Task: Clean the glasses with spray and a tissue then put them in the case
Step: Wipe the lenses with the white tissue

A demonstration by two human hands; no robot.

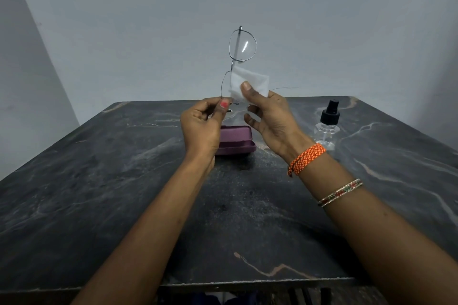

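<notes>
The left hand [202, 124] was raised above the table, its thumb and curled fingers pinching the lower rim of a pair of thin metal-framed glasses [241, 46], which stood on end in the air so that one lens sat above the other. The upper lens was bare and caught a small streak of light; the lower lens was mostly covered by a folded white tissue [250, 83]. The right hand [269, 119] held that tissue against the lower lens, the thumb pressed on its near face while the index finger was hidden behind it, and the remaining fingers hung loosely spread below. One thin temple arm stuck out to the right past the tissue. On the right wrist sat an orange woven band [307, 159], and further down the forearm a beaded bangle [340, 192]. Below and between the hands, a purple glasses case [236, 138] lay on the dark marble table [124, 193], its lid appearing shut, partly hidden by the left wrist. To the right of the case, well apart from it, a clear spray bottle [327, 126] with a black nozzle stood upright on the table. A plain grey wall [148, 20] rose behind the table.
</notes>
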